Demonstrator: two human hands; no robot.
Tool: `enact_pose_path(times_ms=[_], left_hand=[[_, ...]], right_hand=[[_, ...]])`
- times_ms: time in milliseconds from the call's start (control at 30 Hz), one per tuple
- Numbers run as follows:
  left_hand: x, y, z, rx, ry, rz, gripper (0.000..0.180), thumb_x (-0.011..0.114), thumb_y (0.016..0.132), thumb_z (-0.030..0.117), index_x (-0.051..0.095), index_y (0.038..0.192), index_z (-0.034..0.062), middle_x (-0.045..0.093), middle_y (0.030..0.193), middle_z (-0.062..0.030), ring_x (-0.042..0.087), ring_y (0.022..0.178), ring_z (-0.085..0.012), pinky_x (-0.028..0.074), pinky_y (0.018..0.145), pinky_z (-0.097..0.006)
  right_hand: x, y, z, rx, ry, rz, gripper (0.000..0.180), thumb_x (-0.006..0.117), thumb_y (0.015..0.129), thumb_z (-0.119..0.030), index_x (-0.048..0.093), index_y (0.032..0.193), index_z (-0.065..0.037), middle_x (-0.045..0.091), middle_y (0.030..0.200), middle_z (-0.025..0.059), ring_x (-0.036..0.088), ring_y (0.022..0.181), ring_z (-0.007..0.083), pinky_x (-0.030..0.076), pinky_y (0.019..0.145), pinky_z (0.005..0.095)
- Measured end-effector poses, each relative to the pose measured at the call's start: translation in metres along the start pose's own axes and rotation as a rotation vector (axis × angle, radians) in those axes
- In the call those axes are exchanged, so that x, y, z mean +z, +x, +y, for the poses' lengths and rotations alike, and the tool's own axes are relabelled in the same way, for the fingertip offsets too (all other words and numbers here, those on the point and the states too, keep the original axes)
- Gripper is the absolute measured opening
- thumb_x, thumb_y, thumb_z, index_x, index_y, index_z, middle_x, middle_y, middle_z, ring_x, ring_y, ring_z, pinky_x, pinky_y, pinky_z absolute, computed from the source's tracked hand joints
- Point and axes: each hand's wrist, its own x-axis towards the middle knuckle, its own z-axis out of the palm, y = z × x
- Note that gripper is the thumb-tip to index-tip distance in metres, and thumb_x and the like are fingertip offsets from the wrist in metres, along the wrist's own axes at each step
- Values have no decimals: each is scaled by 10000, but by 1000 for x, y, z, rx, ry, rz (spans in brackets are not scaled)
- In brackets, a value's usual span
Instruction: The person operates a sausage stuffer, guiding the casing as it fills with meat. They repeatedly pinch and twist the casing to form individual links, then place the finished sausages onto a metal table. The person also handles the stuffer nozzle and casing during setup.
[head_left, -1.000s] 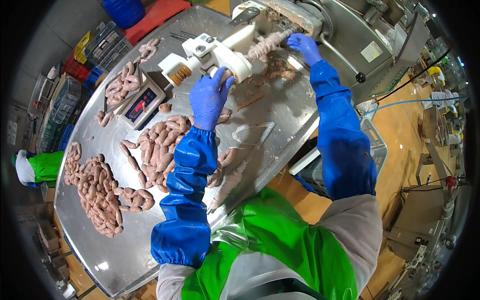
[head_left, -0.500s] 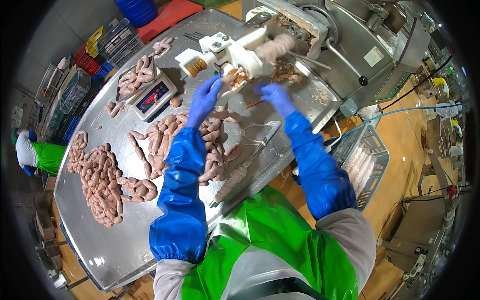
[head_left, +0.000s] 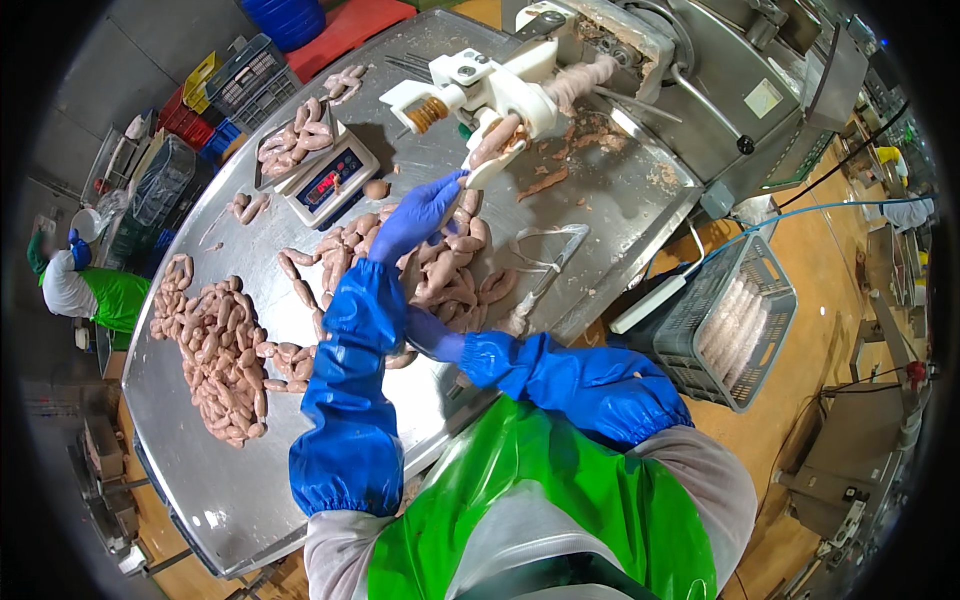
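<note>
My left hand [head_left: 418,218], in a purple glove, reaches toward the white spout [head_left: 482,175] of the filling machine. Its fingers are pressed together at the lower end of a fresh sausage [head_left: 494,140] coming off the spout. Lower down, my right hand [head_left: 432,335] lies across beside my left sleeve, over the near sausages; its fingertips are hidden, so its grip does not show. A pile of linked sausages [head_left: 445,270] lies under and around both hands. Gathered casing [head_left: 582,80] sits on the machine's tube behind the white guide.
A second sausage heap [head_left: 215,360] lies on the left of the steel table [head_left: 300,490]. A digital scale [head_left: 333,185] carries several sausages. Loose casing [head_left: 545,260] lies on the right, and a grey crate [head_left: 735,325] holds casing sticks. Another person [head_left: 75,290] stands far left.
My right hand has swung from beside the machine down and left to my left forearm. My left hand has dropped slightly below the spout, where a sausage now shows.
</note>
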Motion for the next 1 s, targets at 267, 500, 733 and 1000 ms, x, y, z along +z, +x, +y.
enact_pose_path(times_ms=[267, 500, 733, 1000], left_hand=[[-69, -64, -18, 37, 1141, -137, 381, 544, 925, 376, 672, 1089, 57, 663, 883, -168, 643, 766, -270, 498, 656, -344], [11, 7, -5, 114, -175, 138, 388, 485, 986, 302, 587, 1268, 56, 668, 1041, -85, 618, 874, -183, 497, 720, -354], [-56, -58, -21, -347, 501, -151, 438, 585, 917, 450, 651, 1231, 153, 676, 824, -56, 610, 686, -158, 511, 644, -308], [-1, 12, -30, 305, 350, 455, 364, 522, 966, 318, 657, 1105, 11, 675, 891, -227, 664, 797, -330, 503, 737, -415]], right_hand=[[-144, 25, -69, -314, 781, 359, 268, 475, 1001, -205, 521, 1171, -3, 587, 1007, 45, 589, 901, 149, 479, 881, 292], [-20, 11, -42, 84, 754, 269, 331, 400, 1024, -246, 541, 1249, -49, 598, 1114, 12, 534, 1059, 105, 459, 878, 277], [-127, 19, -60, -337, 953, 183, 261, 471, 986, -178, 548, 1194, -43, 587, 1121, 67, 556, 1080, 167, 429, 994, 327], [-20, 46, -14, -327, 319, 364, 268, 475, 976, -192, 567, 1177, -39, 622, 1037, 48, 590, 983, 167, 456, 916, 303]])
